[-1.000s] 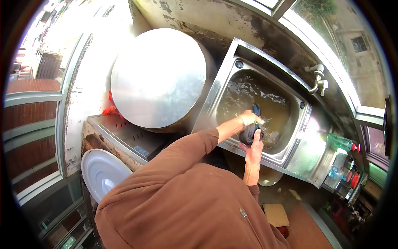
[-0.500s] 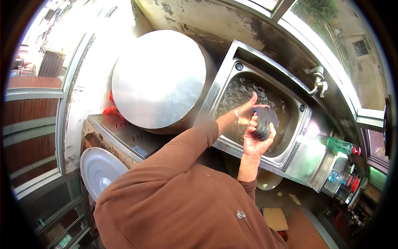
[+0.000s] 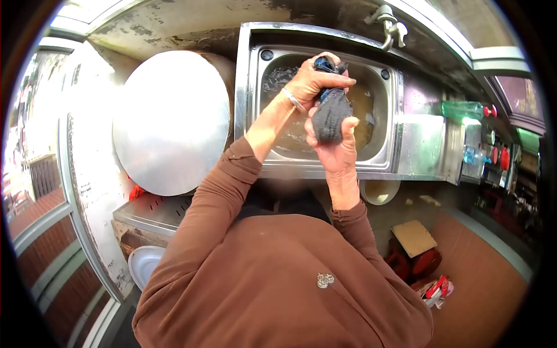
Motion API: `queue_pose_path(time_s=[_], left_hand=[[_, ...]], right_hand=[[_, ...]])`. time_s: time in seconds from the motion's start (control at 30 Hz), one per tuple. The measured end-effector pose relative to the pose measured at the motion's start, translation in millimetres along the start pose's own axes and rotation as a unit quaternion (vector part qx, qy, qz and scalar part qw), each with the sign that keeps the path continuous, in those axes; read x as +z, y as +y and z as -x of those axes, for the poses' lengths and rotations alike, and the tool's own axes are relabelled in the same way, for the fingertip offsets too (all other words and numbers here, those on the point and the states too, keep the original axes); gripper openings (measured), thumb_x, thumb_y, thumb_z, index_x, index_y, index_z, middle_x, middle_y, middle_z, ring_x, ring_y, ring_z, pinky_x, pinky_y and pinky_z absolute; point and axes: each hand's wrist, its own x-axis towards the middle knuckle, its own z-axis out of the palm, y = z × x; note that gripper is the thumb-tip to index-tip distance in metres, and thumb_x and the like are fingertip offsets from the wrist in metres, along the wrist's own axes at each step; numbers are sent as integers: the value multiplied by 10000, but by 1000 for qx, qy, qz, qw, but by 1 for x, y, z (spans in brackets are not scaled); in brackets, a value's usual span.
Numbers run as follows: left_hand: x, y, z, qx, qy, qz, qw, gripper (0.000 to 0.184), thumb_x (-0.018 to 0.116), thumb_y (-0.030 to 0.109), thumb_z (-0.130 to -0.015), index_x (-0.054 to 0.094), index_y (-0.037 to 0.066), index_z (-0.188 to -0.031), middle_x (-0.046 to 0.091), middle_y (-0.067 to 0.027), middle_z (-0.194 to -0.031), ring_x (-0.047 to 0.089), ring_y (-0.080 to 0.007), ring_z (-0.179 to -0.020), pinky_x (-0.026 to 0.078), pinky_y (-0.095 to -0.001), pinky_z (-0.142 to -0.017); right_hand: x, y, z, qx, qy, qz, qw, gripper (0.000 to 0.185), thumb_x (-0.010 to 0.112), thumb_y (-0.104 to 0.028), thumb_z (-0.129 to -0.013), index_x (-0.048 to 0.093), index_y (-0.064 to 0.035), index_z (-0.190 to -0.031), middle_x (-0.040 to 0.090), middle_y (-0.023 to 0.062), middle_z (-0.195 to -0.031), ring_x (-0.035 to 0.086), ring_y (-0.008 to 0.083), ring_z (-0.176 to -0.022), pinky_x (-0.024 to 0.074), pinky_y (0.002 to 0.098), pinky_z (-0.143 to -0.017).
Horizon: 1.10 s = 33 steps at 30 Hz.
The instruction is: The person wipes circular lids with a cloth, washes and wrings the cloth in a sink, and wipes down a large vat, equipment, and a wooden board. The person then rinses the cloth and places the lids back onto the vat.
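A dark cloth (image 3: 332, 116) hung bunched above the sink (image 3: 281, 145), its charcoal-grey lower part rounded and finely wrinkled, its upper part creased, blue and black. The left hand (image 3: 313, 79) gripped the upper part in closed fingers; the right hand (image 3: 335, 152) cupped the grey bulge from the sink's near side, fingers and thumb curled around it.

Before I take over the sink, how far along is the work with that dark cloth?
Looks done: wetting the dark cloth, held clear of the murky water. In hand: the left hand and right hand grip it bunched above the sink. Probably left: setting it down and draining, as water stands in the sink.
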Motion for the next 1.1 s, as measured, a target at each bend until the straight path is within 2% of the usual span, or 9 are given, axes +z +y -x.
queue_pose_path(time_s=[0.13,0.27,0.37,0.43,0.5,0.67,0.9,1.03,1.1], left_hand=[[-9,-1,-21,13,-17,-267,964,338,839,7,-712,575,54,-917,632,-37,-823,630,-97,-753,542,-255,-664],[-14,-20,-40,95,28,-475,874,353,884,141,-662,600,63,-857,564,16,-760,544,-75,-718,503,-266,-662],[-21,-36,-53,79,58,-644,759,375,826,191,-654,647,47,-950,685,-120,-844,672,-254,-798,535,-365,-775],[-28,-49,-55,26,60,-688,723,372,725,152,-686,686,80,-1049,707,-184,-970,679,-364,-933,534,-412,-847],[-34,-56,-51,-38,24,-720,692,396,624,98,-711,709,117,-1097,697,-207,-1033,664,-388,-988,536,-425,-871],[-47,-82,-29,-106,40,-696,709,329,588,102,-744,743,119,-1034,698,-214,-1017,662,-397,-982,532,-431,-886],[-33,-69,10,-261,-5,-683,682,438,602,146,-771,689,89,-1197,653,-207,-1203,623,-360,-1139,498,-410,-968],[-24,-64,26,-263,-56,-726,633,392,628,153,-751,710,63,-1123,673,-226,-1138,676,-362,-1013,545,-417,-865],[-24,-84,39,-102,-2,-755,648,311,665,176,-722,714,68,-1009,696,-220,-984,679,-398,-948,547,-458,-815]], right_hand=[[1,-19,-5,66,143,205,966,299,732,-177,-829,590,-32,-1048,626,45,-874,623,163,-762,471,290,-551],[-22,-14,-25,-47,152,393,906,297,732,-149,-791,613,-22,-1032,630,9,-901,608,135,-790,503,278,-678],[-31,-31,-37,18,144,699,700,341,704,-262,-684,661,23,-867,692,167,-801,678,282,-766,518,383,-714],[-42,-29,-43,6,99,763,639,357,688,-311,-672,668,19,-807,680,229,-785,678,375,-800,526,430,-743],[-54,-26,-44,65,66,820,565,342,689,-300,-677,680,9,-824,687,232,-802,678,393,-819,536,445,-760],[-61,-15,-27,88,25,873,480,347,684,-266,-678,680,29,-861,680,267,-819,678,413,-824,546,467,-759],[-46,-13,-9,139,-88,892,422,351,690,-252,-681,680,54,-852,679,272,-819,677,412,-818,547,456,-758],[-42,-12,3,143,-149,896,393,371,683,-300,-703,690,36,-858,679,269,-851,670,414,-815,537,477,-743],[-56,-18,12,78,-162,899,399,365,695,-308,-723,689,29,-861,680,260,-842,670,411,-807,537,475,-727]])
